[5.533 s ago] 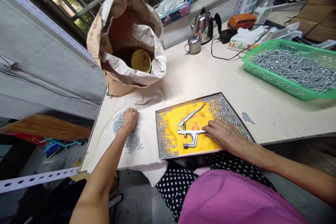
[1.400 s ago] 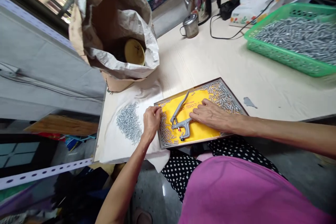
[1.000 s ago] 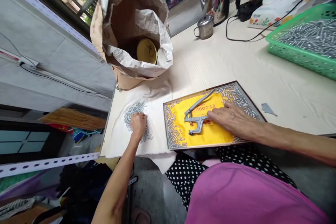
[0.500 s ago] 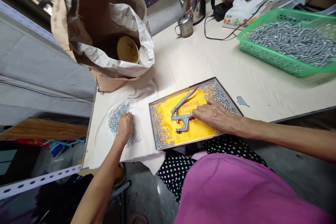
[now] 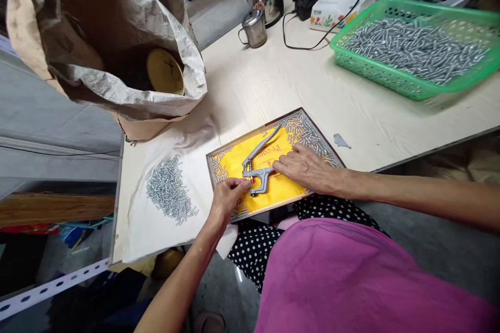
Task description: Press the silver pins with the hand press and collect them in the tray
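Pale table (image 5: 242, 83), green basket (image 5: 371, 74) far right; your right hand (image 5: 307, 167) grips pliers (image 5: 260, 173), left hand (image 5: 227, 195) pinched by their head, contents unclear.

A single head-mounted camera supplies the view. It faces forward and steeply downward over the wearer's pink-purple top (image 5: 344, 276) at close range. The tray (image 5: 250, 136), left hand (image 5: 226, 195) and right hand (image 5: 307, 169) occupy the central field; the table (image 5: 273, 83) recedes above. Frame edges crop the paper sack (image 5: 152, 26) and the green basket (image 5: 375, 75)
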`<state>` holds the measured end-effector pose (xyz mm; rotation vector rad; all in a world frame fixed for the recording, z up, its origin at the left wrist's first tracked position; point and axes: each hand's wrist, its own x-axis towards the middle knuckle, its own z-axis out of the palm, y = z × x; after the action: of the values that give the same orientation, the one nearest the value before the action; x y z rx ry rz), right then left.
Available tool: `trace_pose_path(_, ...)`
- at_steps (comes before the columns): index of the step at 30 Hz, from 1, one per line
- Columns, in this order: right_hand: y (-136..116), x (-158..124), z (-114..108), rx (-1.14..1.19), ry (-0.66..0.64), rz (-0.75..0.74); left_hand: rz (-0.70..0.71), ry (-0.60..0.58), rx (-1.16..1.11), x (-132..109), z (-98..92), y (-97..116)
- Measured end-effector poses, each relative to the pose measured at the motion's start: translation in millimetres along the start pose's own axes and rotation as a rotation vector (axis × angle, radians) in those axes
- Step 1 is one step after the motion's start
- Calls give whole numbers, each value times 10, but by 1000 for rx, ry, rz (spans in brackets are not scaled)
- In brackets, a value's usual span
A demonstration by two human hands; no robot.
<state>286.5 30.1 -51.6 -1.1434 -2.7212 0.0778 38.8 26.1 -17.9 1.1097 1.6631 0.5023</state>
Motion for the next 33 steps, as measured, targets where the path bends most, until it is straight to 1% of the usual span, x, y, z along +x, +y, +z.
trace_pose_path(2,-10,-10,-34,14,-16,10,-25,4,4,24,11,2)
trace_pose_path(6,-6,-37,-58,96,-39,14,-26,-4,49,43,8,24)
trace_pose_path(11,6,-69,39,115,-9,29,-35,-55,114,30,23,17)
trace_pose_path(15,-3,-90,113,109,-12,41,-50,-73,102,14,39,28)
trace_pose_path(19,-13,-99,149,104,-9,61,-126,-147,148,34,29,109)
trace_pose_path(21,-11,-85,138,99,-14,68,-174,-207,174,56,15,154)
trace_pose_path(24,-8,-50,84,85,-44,62,-210,-268,188,76,-4,191)
trace_pose_path(30,-57,-12,-13,47,-106,86,-284,-286,161,49,-10,145)
trace_pose_path(33,-67,37,-22,-4,-109,84,-293,-307,159,35,-10,127)
